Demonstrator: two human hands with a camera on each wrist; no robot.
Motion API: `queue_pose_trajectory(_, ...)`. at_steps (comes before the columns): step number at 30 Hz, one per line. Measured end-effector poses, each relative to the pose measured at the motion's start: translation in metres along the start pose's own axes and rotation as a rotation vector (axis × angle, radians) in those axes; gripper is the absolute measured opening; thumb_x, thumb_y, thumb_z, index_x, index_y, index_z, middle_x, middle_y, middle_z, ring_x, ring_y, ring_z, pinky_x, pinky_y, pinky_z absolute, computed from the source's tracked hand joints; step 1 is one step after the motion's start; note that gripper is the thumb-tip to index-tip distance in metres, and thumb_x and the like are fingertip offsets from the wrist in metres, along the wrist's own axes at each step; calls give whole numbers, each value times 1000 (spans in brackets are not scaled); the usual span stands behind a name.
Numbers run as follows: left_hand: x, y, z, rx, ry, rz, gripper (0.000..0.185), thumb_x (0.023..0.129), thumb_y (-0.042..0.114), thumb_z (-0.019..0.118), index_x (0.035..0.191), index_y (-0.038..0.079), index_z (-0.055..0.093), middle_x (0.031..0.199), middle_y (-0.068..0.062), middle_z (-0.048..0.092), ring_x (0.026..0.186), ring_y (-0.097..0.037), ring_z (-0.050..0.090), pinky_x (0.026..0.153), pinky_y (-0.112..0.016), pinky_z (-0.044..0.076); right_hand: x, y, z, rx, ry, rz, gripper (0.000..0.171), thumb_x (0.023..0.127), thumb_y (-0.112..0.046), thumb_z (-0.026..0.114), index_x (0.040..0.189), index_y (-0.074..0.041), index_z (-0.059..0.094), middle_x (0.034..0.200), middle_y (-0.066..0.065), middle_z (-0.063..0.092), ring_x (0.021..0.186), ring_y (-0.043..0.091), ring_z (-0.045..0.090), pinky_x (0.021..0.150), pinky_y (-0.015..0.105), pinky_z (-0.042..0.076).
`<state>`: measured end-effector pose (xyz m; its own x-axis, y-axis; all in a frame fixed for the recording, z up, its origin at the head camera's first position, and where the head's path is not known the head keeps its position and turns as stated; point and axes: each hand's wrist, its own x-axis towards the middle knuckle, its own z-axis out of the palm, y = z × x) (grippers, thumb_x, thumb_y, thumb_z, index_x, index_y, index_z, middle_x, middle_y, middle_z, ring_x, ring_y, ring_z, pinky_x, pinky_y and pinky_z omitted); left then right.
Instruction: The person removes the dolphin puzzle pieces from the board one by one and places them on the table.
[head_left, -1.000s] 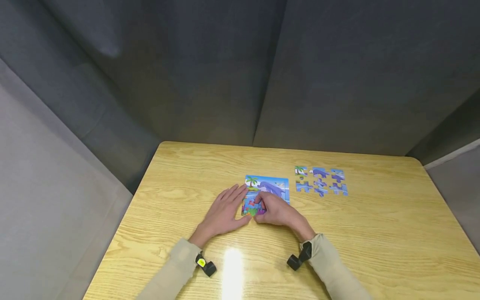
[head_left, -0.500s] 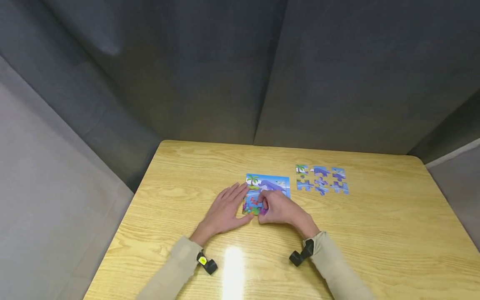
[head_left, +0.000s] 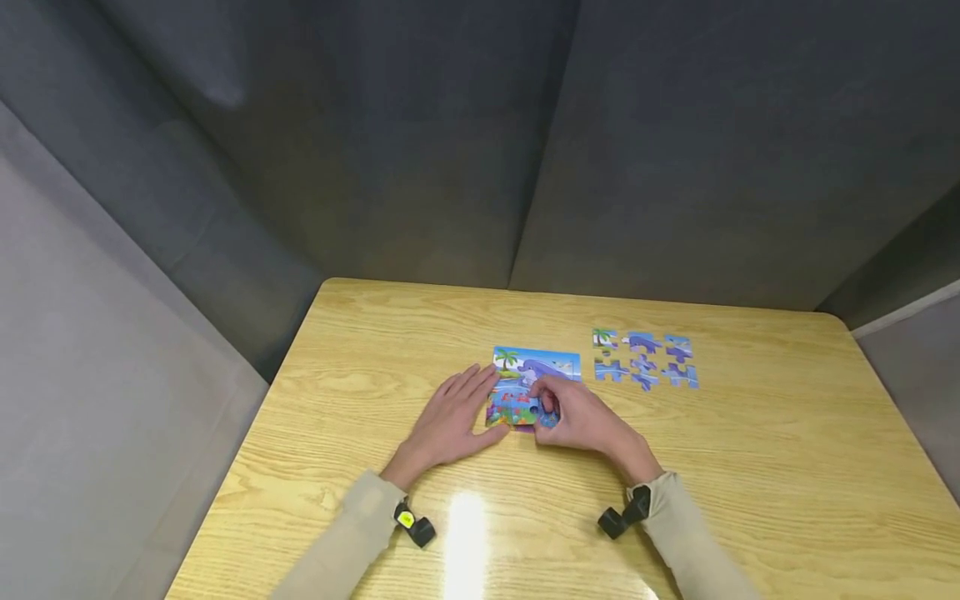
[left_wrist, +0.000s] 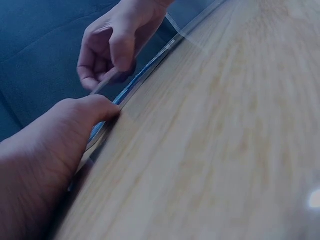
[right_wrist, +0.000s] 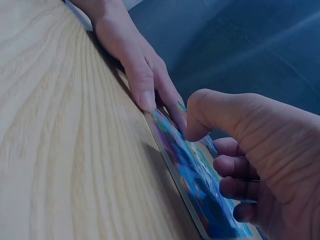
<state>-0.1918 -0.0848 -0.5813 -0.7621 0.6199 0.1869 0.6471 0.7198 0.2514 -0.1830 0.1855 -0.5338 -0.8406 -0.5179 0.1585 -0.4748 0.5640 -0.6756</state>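
Note:
A dolphin jigsaw puzzle board, blue with a palm tree, lies on the table under both hands. My left hand rests flat at its left side, fingers straight along the edge and thumb at the near corner. Over the lower part of the board my right hand pinches a jigsaw puzzle piece between thumb and curled fingers. The piece is tilted up off the board, as the left wrist view shows. Part of the board is hidden beneath the right hand.
Several loose jigsaw puzzle pieces lie in two rows to the right of the board. The wooden table ends at a dark curtain behind, with a pale panel on the left.
My right hand has moved slightly to the right, drawing up the piece it pinches from the lower part of the board. The left hand stays in place.

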Motion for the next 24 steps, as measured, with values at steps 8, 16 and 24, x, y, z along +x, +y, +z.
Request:
queue_pose_trajectory(8, -1, 0, -1, 0, -12, -3, 89, 100, 71, 40, 167, 13, 25, 173, -3, 23, 160, -27, 18, 127, -47, 19, -14, 10, -11, -7, 29, 21, 37, 71, -11, 78, 105, -10, 64, 77, 8, 56, 63, 6, 43, 61, 26, 39)
queue_pose_trajectory(16, 0, 1, -1, 13, -27, -12, 90, 99, 71, 41, 167, 14, 26, 174, -1, 23, 160, -25, 17, 127, -47, 20, -32, 24, -28, 14, 58, 92, 39, 75, -7, 78, 111, -10, 64, 79, 8, 58, 65, 11, 46, 60, 26, 40)
queue_pose_trajectory(24, 0, 2, -2, 20, -22, -9, 91, 99, 72, 42, 167, 13, 25, 173, -2, 23, 160, -26, 19, 127, -46, 19, -51, 44, -47, -10, 108, 118, 39, 75, -3, 79, 111, -7, 64, 80, 7, 58, 65, 18, 50, 58, 25, 42)
